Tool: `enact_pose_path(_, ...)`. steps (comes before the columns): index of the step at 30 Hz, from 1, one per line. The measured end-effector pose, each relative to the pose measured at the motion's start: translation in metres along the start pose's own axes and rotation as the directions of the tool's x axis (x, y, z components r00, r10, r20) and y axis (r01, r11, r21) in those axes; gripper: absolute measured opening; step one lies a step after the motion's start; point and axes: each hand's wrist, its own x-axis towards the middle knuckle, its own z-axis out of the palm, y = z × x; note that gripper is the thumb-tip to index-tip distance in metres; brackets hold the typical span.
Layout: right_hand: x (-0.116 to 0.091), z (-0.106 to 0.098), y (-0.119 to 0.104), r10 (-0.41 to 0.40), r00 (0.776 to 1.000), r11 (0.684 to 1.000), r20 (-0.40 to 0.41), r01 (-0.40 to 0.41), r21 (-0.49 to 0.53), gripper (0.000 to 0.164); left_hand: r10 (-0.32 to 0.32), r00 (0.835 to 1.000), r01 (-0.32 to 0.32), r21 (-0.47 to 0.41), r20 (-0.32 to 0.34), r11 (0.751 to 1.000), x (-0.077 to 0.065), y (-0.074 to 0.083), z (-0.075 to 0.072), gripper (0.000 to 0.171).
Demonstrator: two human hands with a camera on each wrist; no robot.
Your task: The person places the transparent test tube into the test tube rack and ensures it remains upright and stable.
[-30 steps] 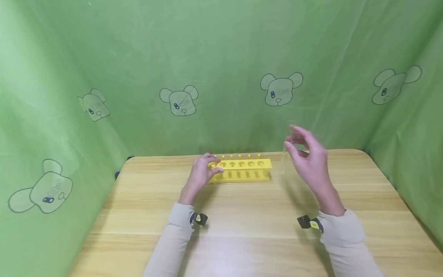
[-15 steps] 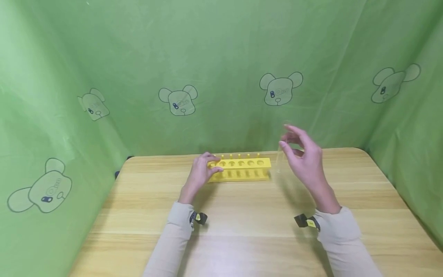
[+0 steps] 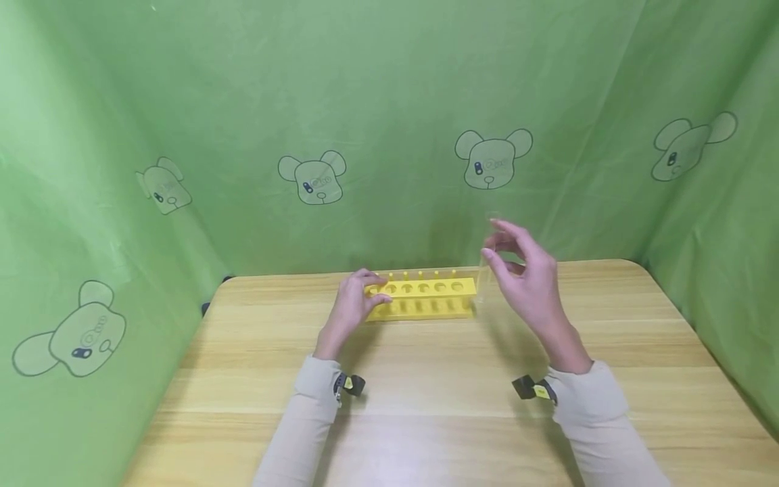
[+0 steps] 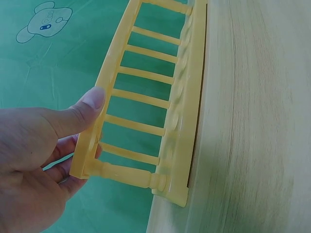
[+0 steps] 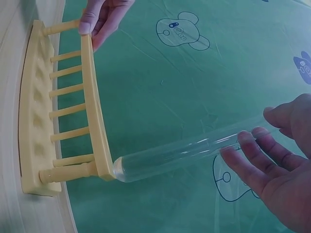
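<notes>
A yellow test tube rack (image 3: 424,292) stands near the table's back edge, with a row of round holes along its top and pegs behind them. My left hand (image 3: 353,297) grips the rack's left end, thumb in front and fingers behind, as the left wrist view shows. Beyond the rack's right end, my right hand (image 3: 528,274) pinches a clear test tube (image 5: 170,154) near its upper part. The tube hangs nearly upright in the head view. Its rounded bottom overlaps the end of the rack's top bar in the right wrist view.
The wooden table (image 3: 402,385) reaches forward to a green curtain (image 3: 389,135) printed with bear heads, which also encloses both sides. Each wrist wears a strap with a small black camera (image 3: 524,387).
My right hand has moved left with the test tube, bringing it close to the rack's right end. The left hand has kept its hold on the rack.
</notes>
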Motion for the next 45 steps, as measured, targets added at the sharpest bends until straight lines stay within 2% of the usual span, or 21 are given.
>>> enact_pose_path(22, 0.001, 0.011, 0.001, -0.013, 0.999, 0.999, 0.030, 0.012, 0.033, 0.053, 0.035, 0.999, -0.035, 0.004, -0.016, 0.999, -0.002, -0.002, 0.001, 0.039)
enact_pose_path(34, 0.004, 0.017, -0.001, -0.029, 0.998, 0.998, 0.058, 0.025, 0.056, 0.051, 0.020, 1.000, -0.020, 0.000, -0.020, 1.000, -0.002, -0.003, 0.001, 0.040)
enact_pose_path(45, 0.008, 0.026, -0.005, -0.008, 0.997, 0.995, 0.079, 0.001, 0.096, 0.049, 0.036, 0.999, -0.036, -0.008, -0.030, 0.999, 0.000, -0.004, 0.001, 0.040)
